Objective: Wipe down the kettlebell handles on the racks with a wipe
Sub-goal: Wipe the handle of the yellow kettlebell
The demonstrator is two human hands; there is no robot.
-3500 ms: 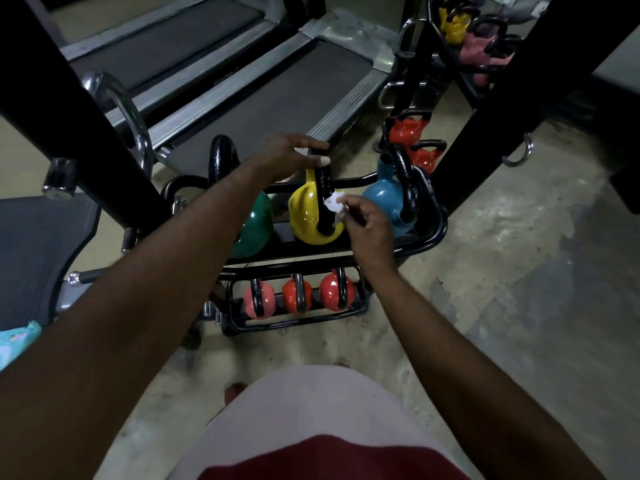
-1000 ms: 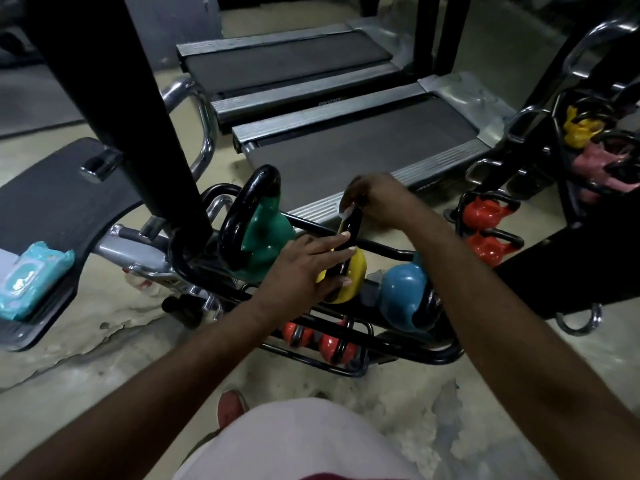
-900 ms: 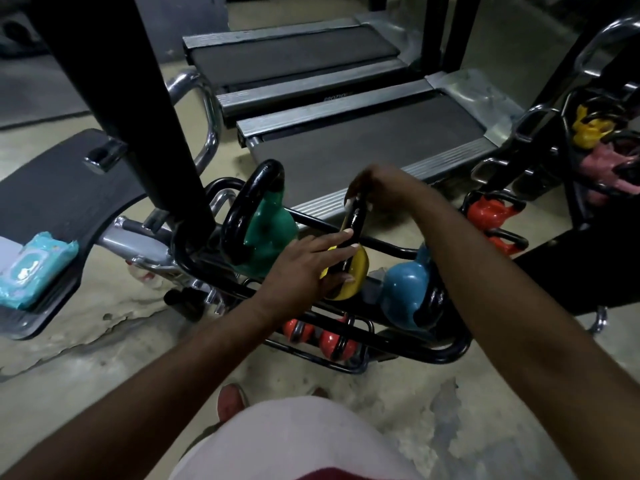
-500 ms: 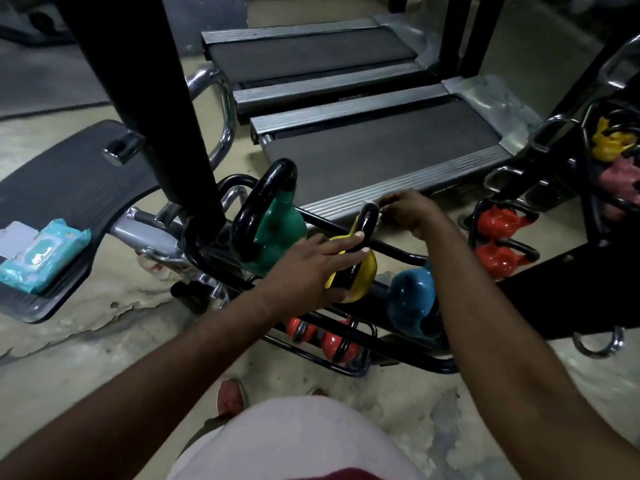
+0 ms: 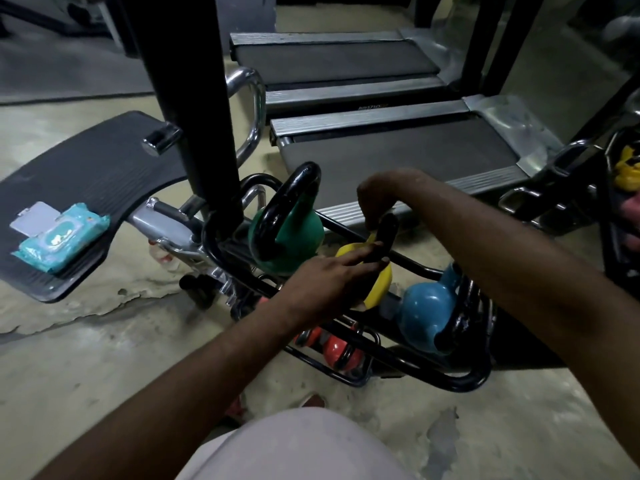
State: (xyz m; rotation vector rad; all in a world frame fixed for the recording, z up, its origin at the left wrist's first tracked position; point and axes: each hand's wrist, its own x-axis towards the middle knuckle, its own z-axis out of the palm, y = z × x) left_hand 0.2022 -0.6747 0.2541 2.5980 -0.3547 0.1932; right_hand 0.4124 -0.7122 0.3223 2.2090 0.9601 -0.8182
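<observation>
A black rack (image 5: 464, 379) on the floor holds a green kettlebell (image 5: 298, 233), a yellow kettlebell (image 5: 379, 282) and a blue kettlebell (image 5: 426, 313), all with black handles. My left hand (image 5: 332, 282) rests on the yellow kettlebell's body with its fingers straight, the fingertips touching the base of its handle (image 5: 386, 233). My right hand (image 5: 384, 195) is curled over the top of that handle. No wipe shows; my right hand's fingers hide whatever they hold. Small red kettlebells (image 5: 341, 348) sit on the lower tier.
A teal pack of wipes (image 5: 59, 237) lies on a black ribbed platform (image 5: 86, 168) at the left. A thick black post (image 5: 194, 98) rises beside the rack. Two treadmills (image 5: 398, 154) lie behind it. Another rack with a yellow kettlebell (image 5: 628, 171) stands at the right edge.
My right hand has slid from the far side of the yellow kettlebell's handle onto its top. My left hand has stayed on the yellow body. The view has shifted slightly.
</observation>
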